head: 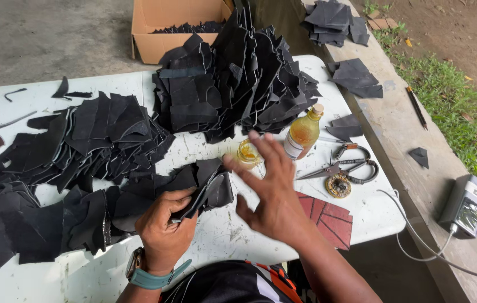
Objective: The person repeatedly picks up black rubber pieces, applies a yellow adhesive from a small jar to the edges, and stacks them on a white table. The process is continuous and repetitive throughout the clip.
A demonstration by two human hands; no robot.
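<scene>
My left hand (165, 224) grips a folded black leather piece (207, 188) at the near middle of the white table (216, 235). My right hand (269, 188) hovers open just to the right of it, fingers spread, holding nothing. Right behind its fingertips stands a small open jar of yellow glue (247, 152), with an amber bottle (304, 132) beside it. Heaps of black leather cut-outs lie to the left (81, 146) and at the back (238, 78).
Scissors (342, 165) and a small round tin (338, 186) lie right of the bottle, near a red-brown stitched panel (331, 219). A cardboard box (160, 28) with more pieces stands behind the table. A grey device (466, 205) with a cable sits on the concrete ledge at right.
</scene>
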